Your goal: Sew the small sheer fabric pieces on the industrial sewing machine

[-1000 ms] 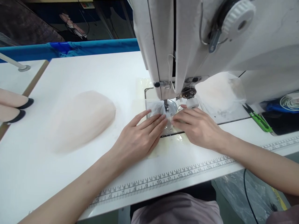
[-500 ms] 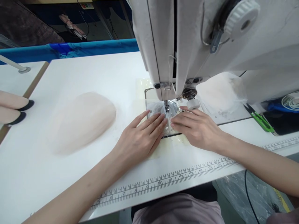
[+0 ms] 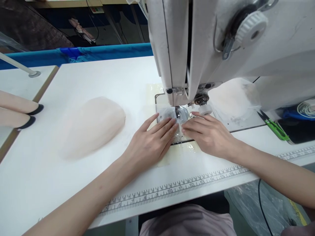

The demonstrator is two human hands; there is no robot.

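My left hand (image 3: pixel 155 137) lies flat, fingers stretched out, on a thin sheer piece of fabric (image 3: pixel 165 113) just in front of the presser foot (image 3: pixel 177 112) of a sewing machine (image 3: pixel 172 49). To its right, my right hand (image 3: pixel 209 133) rests with extended fingers beside the same fabric on the metal needle plate (image 3: pixel 161 98). Its fingertips almost meet those of the left hand; its thumb is hidden. The fabric's edge under the fingers is hard to make out against the plate.
Pale sheer fabric pieces lie left (image 3: pixel 98 126) and behind the right hand (image 3: pixel 233 98). Green thread snips (image 3: pixel 274 126) and a black phone-like object (image 3: pixel 296 129) sit at right. A printed ruler (image 3: pixel 169 191) follows the front edge. Beige, black-tipped shapes (image 3: pixel 19 113) jut in from the left.
The whole view has shifted slightly, so the table and machine appear a little further right. Both hands keep nearly the same place by the presser foot.
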